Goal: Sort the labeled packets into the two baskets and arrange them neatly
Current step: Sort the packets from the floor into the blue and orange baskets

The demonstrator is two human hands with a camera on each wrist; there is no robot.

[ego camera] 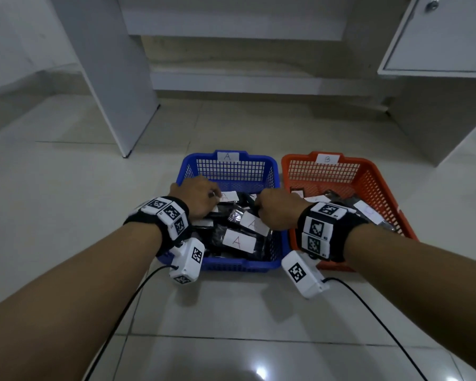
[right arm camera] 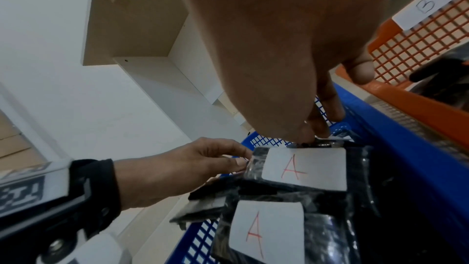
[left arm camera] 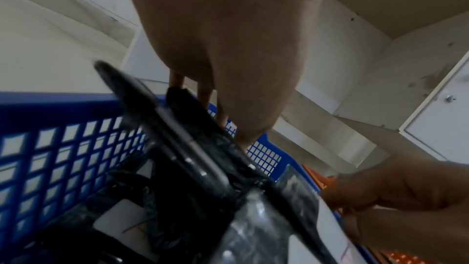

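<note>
The black packets (ego camera: 242, 237) with white "A" labels lie piled in the blue basket (ego camera: 272, 171), right under my hands. My left hand (ego camera: 197, 200) reaches in at the basket's left side, thumb and fingers pinching the edge of one labelled packet (right arm camera: 302, 168). My right hand (ego camera: 276, 211) is curled at the basket's right side, fingertips (right arm camera: 314, 127) pinching the top edge of that same packet. Another "A" packet (right arm camera: 266, 230) lies nearer my wrists. Just right of my right hand stands the orange basket (ego camera: 379, 188), tagged "B" (ego camera: 327, 159), touching the blue one and holding more dark packets (ego camera: 368, 213). Both baskets rest on the tiled floor (ego camera: 231, 312).
</note>
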